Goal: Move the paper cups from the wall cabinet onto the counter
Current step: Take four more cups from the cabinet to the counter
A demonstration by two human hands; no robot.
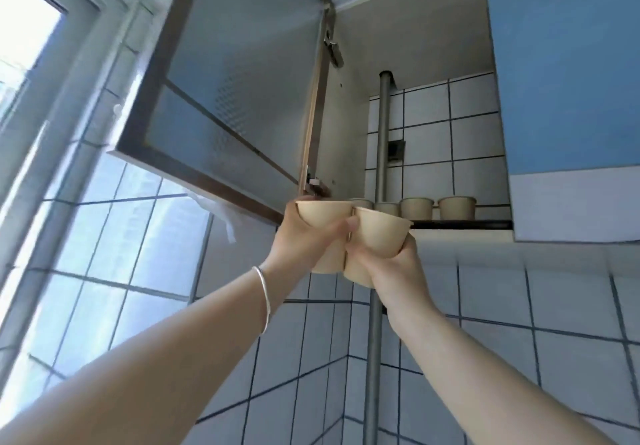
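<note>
The left hand (304,236) closes its grip around one paper cup (323,222); the right hand (388,264) does the same with a second cup (379,233), just below the cabinet shelf (460,224). Lower both upright, without squeezing. Four cups (456,207) remain on the shelf.

White wall tiles (571,306) with dark grout meet at a corner. A grey pipe (375,358) rises there. Daylight enters a window (31,63) at left.
</note>
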